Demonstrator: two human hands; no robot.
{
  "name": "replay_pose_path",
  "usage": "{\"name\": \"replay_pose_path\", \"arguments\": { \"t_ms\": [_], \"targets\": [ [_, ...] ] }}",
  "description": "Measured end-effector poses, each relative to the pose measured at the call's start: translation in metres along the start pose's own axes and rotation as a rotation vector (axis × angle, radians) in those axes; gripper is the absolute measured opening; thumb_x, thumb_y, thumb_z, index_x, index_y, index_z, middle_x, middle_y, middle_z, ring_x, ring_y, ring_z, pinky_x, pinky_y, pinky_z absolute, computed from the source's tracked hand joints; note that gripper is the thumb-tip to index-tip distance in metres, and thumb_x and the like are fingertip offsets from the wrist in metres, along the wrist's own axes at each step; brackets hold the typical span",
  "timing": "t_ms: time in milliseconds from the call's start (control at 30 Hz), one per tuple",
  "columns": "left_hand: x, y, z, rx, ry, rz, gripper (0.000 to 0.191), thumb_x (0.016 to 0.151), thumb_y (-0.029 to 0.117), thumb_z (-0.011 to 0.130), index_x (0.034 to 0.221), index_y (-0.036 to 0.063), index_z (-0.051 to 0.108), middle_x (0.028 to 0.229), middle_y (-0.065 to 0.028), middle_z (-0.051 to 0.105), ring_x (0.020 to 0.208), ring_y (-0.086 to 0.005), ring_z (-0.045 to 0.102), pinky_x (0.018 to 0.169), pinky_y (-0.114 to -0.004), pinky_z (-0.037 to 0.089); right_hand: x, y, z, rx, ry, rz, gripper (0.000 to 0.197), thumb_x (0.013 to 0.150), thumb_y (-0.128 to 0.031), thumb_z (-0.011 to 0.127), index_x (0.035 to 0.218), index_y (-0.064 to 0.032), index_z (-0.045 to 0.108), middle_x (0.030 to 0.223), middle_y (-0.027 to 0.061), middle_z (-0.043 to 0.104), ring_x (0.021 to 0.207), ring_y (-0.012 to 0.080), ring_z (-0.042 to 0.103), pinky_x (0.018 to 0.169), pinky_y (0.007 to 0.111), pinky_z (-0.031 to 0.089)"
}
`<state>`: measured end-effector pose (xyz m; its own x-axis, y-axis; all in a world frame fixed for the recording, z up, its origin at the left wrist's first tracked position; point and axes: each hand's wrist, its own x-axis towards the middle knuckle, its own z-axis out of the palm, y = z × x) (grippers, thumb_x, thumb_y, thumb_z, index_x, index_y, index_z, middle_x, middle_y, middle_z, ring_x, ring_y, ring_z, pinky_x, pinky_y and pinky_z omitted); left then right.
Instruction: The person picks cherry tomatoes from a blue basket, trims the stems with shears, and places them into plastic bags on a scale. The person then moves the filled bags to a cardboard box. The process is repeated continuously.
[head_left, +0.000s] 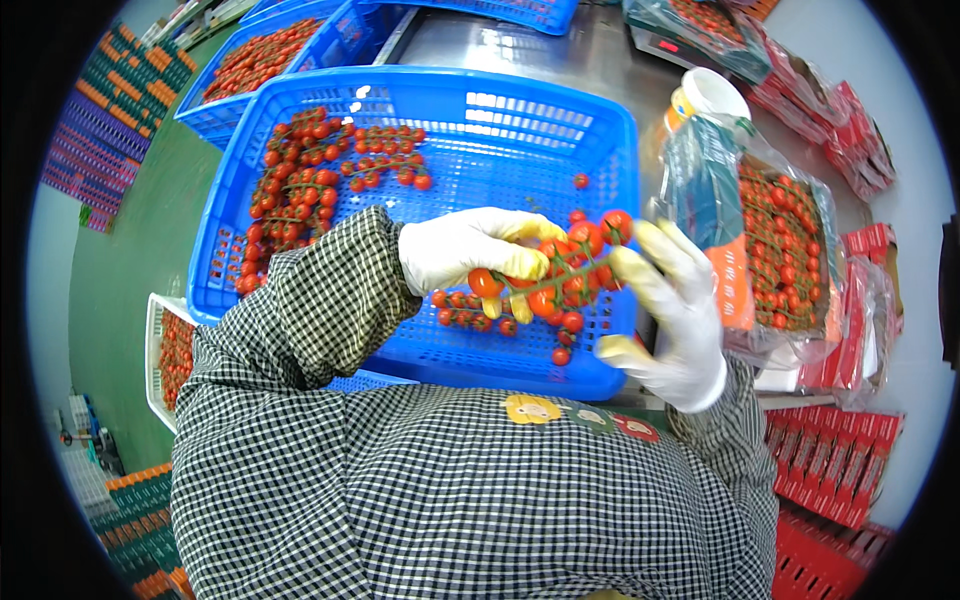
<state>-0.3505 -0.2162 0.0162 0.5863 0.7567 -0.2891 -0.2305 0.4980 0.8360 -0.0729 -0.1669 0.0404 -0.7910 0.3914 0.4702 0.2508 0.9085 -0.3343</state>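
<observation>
My left hand (487, 251), in a white glove with yellowed fingertips, grips a truss of cherry tomatoes (566, 270) by its left part. The truss is held above a blue plastic crate (450, 86). My right hand (667, 307), gloved alike, is at the truss's right end with its fingers apart; whether a fingertip touches the stem I cannot tell. Many tomato trusses (300, 187) lie in the left part of the crate. A smaller truss (476, 311) lies below my left hand, and a loose tomato (581, 180) rests near the right wall.
Right of the crate, a carton of cherry tomatoes (780, 247) sits in clear plastic wrap. Behind it stand a white tub (712, 94) and a scale (667, 46) under another wrapped carton. More tomatoes fill a blue crate (217, 116) at the upper left and a white crate (155, 375) at the left.
</observation>
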Motion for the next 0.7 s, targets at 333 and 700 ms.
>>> {"name": "replay_pose_path", "arguments": {
  "t_ms": [333, 700],
  "targets": [
    [0.055, -0.006, 0.056, 0.018, -0.039, -0.083, 0.089, 0.09, 0.075, 0.027, 0.117, -0.0027, 0.06, 0.096, -0.0187, 0.071, 0.067, -0.0203, 0.07, 0.047, -0.023, 0.052, -0.045, 0.044, -0.007, 1.609, -0.163, 0.614, 0.076, 0.085, -0.037, 0.073, 0.142, -0.0006, 0.04, 0.131, 0.0081, 0.056, 0.116, 0.0187, 0.056, 0.099, 0.034, 0.045],
    [0.117, -0.032, 0.134, -0.36, 0.16, 0.199, 0.103, 0.082, 0.083, 0.035, 0.148, 0.004, 0.027, 0.143, -0.0192, 0.044, 0.121, -0.0341, 0.055, 0.092, -0.048, 0.053, -0.069, 0.077, -0.051, 0.776, 0.03, 0.315, 0.077, 0.08, -0.026, 0.075, 0.144, -0.0021, 0.039, 0.116, 0.0116, 0.061, 0.094, 0.0202, 0.061, 0.081, 0.031, 0.049]
  ]
}}
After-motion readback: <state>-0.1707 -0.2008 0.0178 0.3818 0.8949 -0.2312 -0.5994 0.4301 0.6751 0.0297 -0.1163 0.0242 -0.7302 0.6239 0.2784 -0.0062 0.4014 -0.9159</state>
